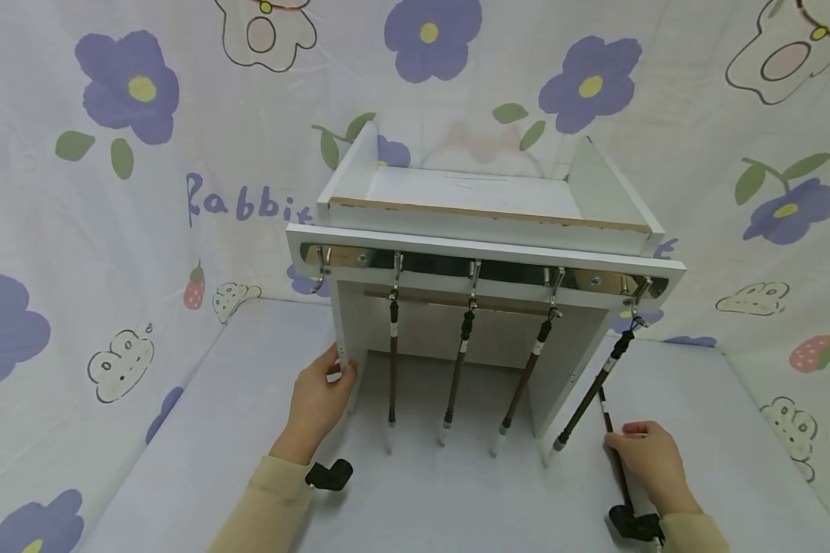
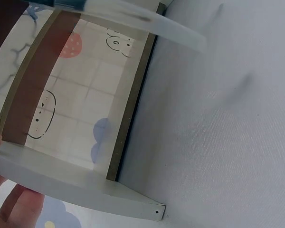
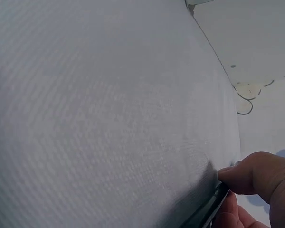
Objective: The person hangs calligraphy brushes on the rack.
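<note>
A white shelf rack point(image 1: 484, 242) stands on the table, a metal hook rail point(image 1: 429, 269) across its front. Several dark-handled calligraphy brushes point(image 1: 458, 361) hang tips down from hooks to the right of the leftmost hook point(image 1: 321, 270). My left hand point(image 1: 321, 392) grips the rack's left side panel point(image 2: 85, 183), thumb on one face and fingers on the other. Beyond the rack's right side, my right hand point(image 1: 653, 461) pinches another slim dark brush point(image 1: 619, 472) between thumb and fingers. Its lower part passes behind the wrist camera; in the right wrist view only a short piece point(image 3: 211, 204) shows.
Behind the rack hangs a cloth with purple flowers point(image 1: 131, 88) and cartoon rabbits. A white cloth covers the table point(image 1: 200, 461). The rack's upper tray point(image 1: 470, 192) has low side walls. The rightmost hanging brush point(image 1: 595, 388) slants close to the right hand.
</note>
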### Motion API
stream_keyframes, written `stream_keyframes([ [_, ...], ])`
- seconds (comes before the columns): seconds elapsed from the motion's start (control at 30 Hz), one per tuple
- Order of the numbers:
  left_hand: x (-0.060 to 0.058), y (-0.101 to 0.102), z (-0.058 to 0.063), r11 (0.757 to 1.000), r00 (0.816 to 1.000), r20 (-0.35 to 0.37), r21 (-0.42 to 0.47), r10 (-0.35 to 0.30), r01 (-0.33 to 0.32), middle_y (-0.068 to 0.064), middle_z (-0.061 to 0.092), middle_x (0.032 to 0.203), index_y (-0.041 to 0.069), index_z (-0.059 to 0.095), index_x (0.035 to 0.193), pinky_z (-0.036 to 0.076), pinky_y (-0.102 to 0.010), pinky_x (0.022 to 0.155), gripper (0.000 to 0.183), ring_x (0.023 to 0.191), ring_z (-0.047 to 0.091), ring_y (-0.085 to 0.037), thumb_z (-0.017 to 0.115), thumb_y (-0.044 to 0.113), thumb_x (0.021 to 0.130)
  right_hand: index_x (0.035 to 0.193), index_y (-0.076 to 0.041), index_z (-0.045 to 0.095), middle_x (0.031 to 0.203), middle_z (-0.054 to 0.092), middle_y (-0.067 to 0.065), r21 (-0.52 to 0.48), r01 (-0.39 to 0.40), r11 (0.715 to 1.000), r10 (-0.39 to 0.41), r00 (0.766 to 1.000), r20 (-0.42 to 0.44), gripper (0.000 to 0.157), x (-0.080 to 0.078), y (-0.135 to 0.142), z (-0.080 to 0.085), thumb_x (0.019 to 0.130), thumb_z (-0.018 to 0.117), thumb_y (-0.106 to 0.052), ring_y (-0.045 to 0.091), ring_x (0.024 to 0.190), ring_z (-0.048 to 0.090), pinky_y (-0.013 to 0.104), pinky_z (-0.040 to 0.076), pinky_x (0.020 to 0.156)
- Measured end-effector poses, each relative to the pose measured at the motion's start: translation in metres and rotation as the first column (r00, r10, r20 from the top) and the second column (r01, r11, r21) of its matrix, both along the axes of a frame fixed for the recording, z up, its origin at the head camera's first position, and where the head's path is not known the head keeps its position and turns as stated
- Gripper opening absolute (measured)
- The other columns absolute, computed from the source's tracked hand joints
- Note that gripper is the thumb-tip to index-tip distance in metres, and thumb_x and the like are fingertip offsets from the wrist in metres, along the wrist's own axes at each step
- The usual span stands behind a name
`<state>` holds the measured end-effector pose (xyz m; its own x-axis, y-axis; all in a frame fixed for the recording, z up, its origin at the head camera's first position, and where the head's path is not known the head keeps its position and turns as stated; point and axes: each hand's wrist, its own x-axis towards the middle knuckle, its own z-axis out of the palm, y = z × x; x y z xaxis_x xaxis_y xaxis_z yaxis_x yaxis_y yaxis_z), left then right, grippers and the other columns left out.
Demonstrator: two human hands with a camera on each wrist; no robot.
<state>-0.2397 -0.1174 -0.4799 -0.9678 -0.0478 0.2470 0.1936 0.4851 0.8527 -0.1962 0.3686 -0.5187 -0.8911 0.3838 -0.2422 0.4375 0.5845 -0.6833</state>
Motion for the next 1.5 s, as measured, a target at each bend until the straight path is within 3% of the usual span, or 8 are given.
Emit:
stream_keyframes([
  [0.2, 0.0, 0.0, 0.001, 1.0, 1.0, 0.004, -0.008, 0.004, -0.004, -0.013, 0.057, 0.133, 0.023, 0.046, 0.146, 0.058, -0.041, 0.075, 0.049, 0.104, 0.063, -0.03, 0.056, 0.028, 0.098, 0.123, 0.011, 0.048, 0.112, 0.057, 0.031, -0.016, -0.002, 1.0, 0.002, 1.0, 0.005, 0.056, 0.0, 0.002, 0.002, 0.087, 0.065, -0.028, 0.041, 0.099, 0.056, 0.051, 0.049, 0.075],
  [0.47, 0.0, 0.0, 0.001, 1.0, 1.0, 0.004, -0.019, 0.006, -0.006, -0.012, 0.057, 0.133, 0.023, 0.046, 0.146, 0.057, -0.042, 0.077, 0.049, 0.106, 0.063, -0.029, 0.056, 0.029, 0.098, 0.121, 0.01, 0.054, 0.103, 0.064, 0.021, -0.091, -0.017, 0.996, 0.018, 1.0, 0.009, 0.049, 0.007, 0.005, 0.008, 0.089, 0.063, -0.026, 0.027, 0.086, 0.06, 0.031, 0.05, 0.062],
  [0.6, 0.0, 0.0, 0.001, 1.0, 1.0, -0.005, -0.015, 0.005, -0.005, -0.012, 0.058, 0.131, 0.022, 0.047, 0.145, 0.057, -0.041, 0.076, 0.049, 0.104, 0.064, -0.029, 0.056, 0.027, 0.098, 0.124, 0.009, 0.054, 0.103, 0.064, 0.017, -0.136, -0.026, 0.99, 0.028, 1.0, 0.011, 0.049, 0.012, 0.005, 0.01, 0.091, 0.062, -0.027, 0.023, 0.085, 0.059, 0.028, 0.051, 0.062],
  [0.73, 0.0, 0.0, 0.001, 1.0, 1.0, -0.008, -0.01, 0.0, 0.0, -0.013, 0.058, 0.131, 0.021, 0.047, 0.145, 0.058, -0.041, 0.075, 0.048, 0.102, 0.064, -0.029, 0.056, 0.027, 0.098, 0.124, 0.009, 0.055, 0.102, 0.064, 0.015, -0.145, -0.051, 0.988, 0.047, 0.998, -0.033, 0.047, 0.019, 0.001, 0.017, 0.093, 0.06, -0.026, 0.021, 0.083, 0.059, 0.028, 0.052, 0.063],
  [0.93, 0.0, 0.0, 0.0, 1.0, 1.0, 0.0, -0.004, -0.002, 0.002, -0.014, 0.058, 0.13, 0.021, 0.048, 0.144, 0.058, -0.041, 0.074, 0.048, 0.1, 0.065, -0.03, 0.057, 0.028, 0.097, 0.125, 0.006, 0.055, 0.1, 0.064, 0.013, -0.122, -0.066, 0.99, 0.05, 0.99, -0.132, 0.047, 0.031, -0.01, 0.041, 0.096, 0.059, -0.03, 0.015, 0.079, 0.058, 0.028, 0.052, 0.065],
  [1.1, -0.001, -0.001, 0.001, 1.0, 1.0, -0.003, -0.002, -0.001, 0.001, -0.014, 0.058, 0.13, 0.021, 0.048, 0.144, 0.058, -0.04, 0.074, 0.048, 0.1, 0.065, -0.028, 0.056, 0.028, 0.097, 0.122, 0.001, 0.059, 0.095, 0.066, 0.004, -0.068, -0.064, 0.996, 0.045, 0.965, -0.259, 0.045, 0.041, -0.019, 0.062, 0.095, 0.061, -0.034, 0.007, 0.077, 0.059, 0.026, 0.052, 0.064],
  [1.5, 0.0, 0.0, 0.002, 1.0, 1.0, -0.002, -0.011, -0.006, 0.006, -0.013, 0.058, 0.131, 0.021, 0.047, 0.145, 0.058, -0.04, 0.075, 0.048, 0.103, 0.064, -0.029, 0.056, 0.028, 0.098, 0.118, -0.005, 0.063, 0.091, 0.065, -0.005, -0.005, 0.038, 0.999, -0.037, 0.925, -0.379, 0.038, 0.05, -0.031, 0.094, 0.093, 0.064, -0.034, 0.001, 0.078, 0.057, 0.016, 0.047, 0.061],
])
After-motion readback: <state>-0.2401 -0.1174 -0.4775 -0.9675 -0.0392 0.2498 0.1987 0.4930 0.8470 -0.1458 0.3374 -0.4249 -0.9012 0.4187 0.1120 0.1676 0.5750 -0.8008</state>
